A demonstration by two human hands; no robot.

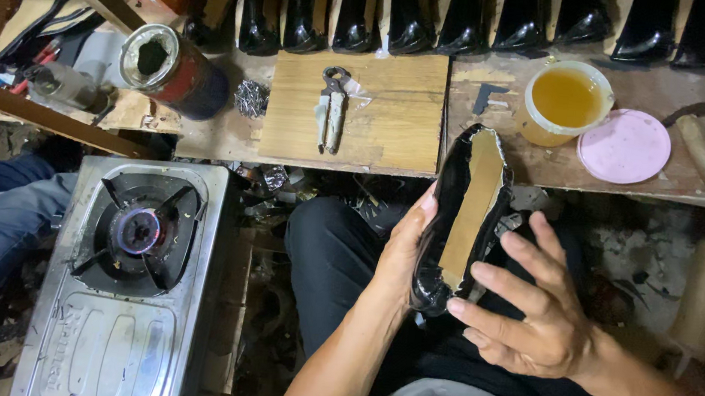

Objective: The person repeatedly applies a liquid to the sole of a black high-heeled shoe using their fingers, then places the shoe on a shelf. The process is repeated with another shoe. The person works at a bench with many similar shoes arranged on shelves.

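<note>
I see the black shoe upper [464,217] at frame centre, sole side up | long axis near vertical, tilted right | left hand [403,250] grips its left edge | right hand [535,310] fingers spread, touching right edge, equally near.

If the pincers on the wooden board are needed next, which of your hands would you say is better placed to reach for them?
Probably the right hand: its fingers are spread open and only rest against the black shoe, while the left hand wraps the shoe and supports it. The pincers lie ahead on the wooden board.
</note>
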